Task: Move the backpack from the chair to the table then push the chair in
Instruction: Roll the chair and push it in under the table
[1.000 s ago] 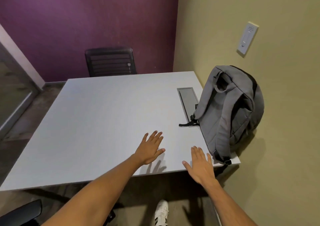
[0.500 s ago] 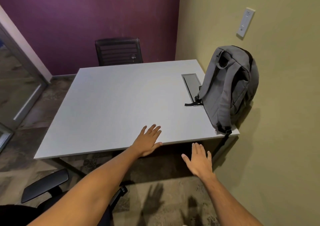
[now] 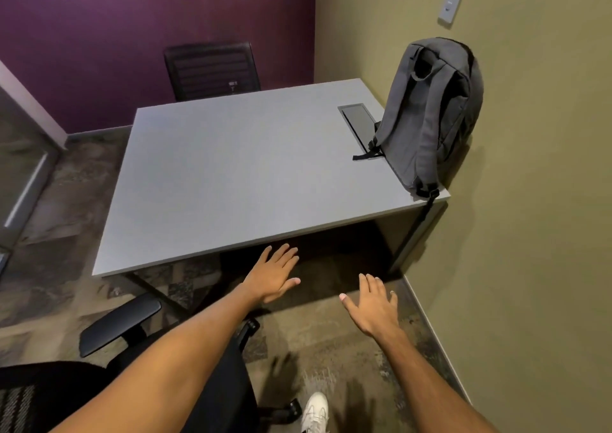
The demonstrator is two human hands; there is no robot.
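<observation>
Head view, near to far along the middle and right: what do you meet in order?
White shoe → right hand → left hand → table near edge → backpack leaning against the wall → far chair.

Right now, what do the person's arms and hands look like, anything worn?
Both forearms are bare as far as the frame shows: no sleeves, watch or bands. The left hand and right hand are ungloved, with no rings visible and short, pale nails. Upper arms are out of view.
</observation>
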